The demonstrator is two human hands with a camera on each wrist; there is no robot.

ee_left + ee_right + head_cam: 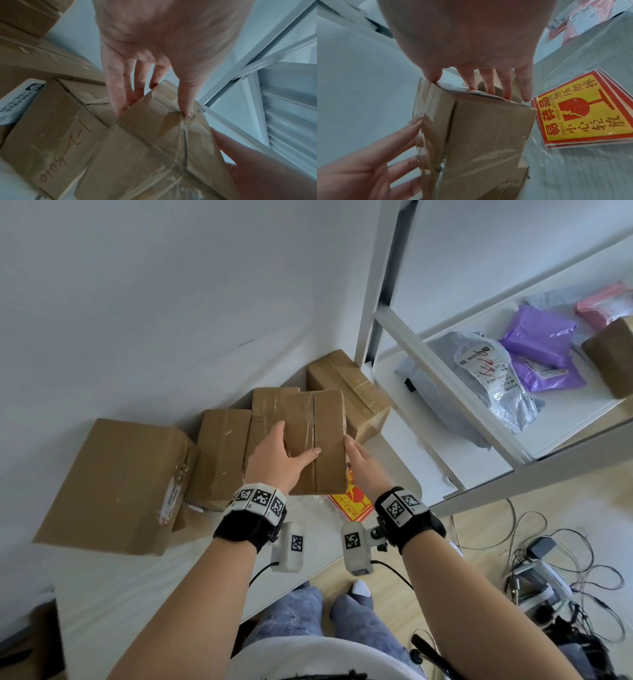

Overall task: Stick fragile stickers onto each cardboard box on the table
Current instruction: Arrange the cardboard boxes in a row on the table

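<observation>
Above the table (pixel 394 474), both the left hand (pixel 274 460) and right hand (pixel 364 467) clasp one taped cardboard box (pixel 317 440); no box shows a sticker yet, the fragile stickers (pixel 583 112) lie stacked beside, so labelling seems barely begun.

Bare forearms, black wristbands (pixel 245 525) topped with white blocks of square black-and-white tags, small white cabled cameras (pixel 290 547) clipped beside the wristbands, faded blue jeans (pixel 294 614), white socks (pixel 361 589).
</observation>
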